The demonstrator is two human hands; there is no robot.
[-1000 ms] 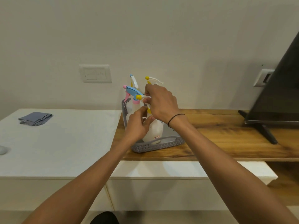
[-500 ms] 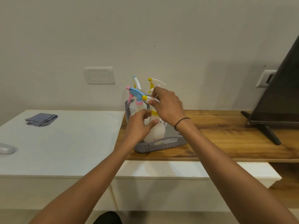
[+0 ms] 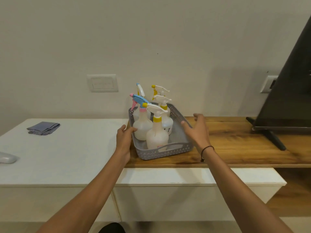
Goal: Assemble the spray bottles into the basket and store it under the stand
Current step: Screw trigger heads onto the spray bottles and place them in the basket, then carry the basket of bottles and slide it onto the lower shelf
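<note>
Two bare forearms extend forward from the bottom of the frame. The left hand is at the left long wall of the grey basket, fingers relaxed and extended, fingertips touching the rim; it grips nothing. The right hand is beside the right long wall, fingers spread and straight, at or just off the rim; contact cannot be confirmed. A dark band sits on the right wrist. The basket rests on the wooden surface, near its left end and front edge, next to the white surface. Standing upright in the basket: a nearest bottle with yellow collar and white trigger, a bottle with blue and pink trigger to its left, a second yellow-collared bottle behind, and two further spray heads at the rear. On the white surface lie a folded grey cloth and, at the left edge, a white object. A dark screen on a stand occupies the right. Wall plates are on the wall behind.
</note>
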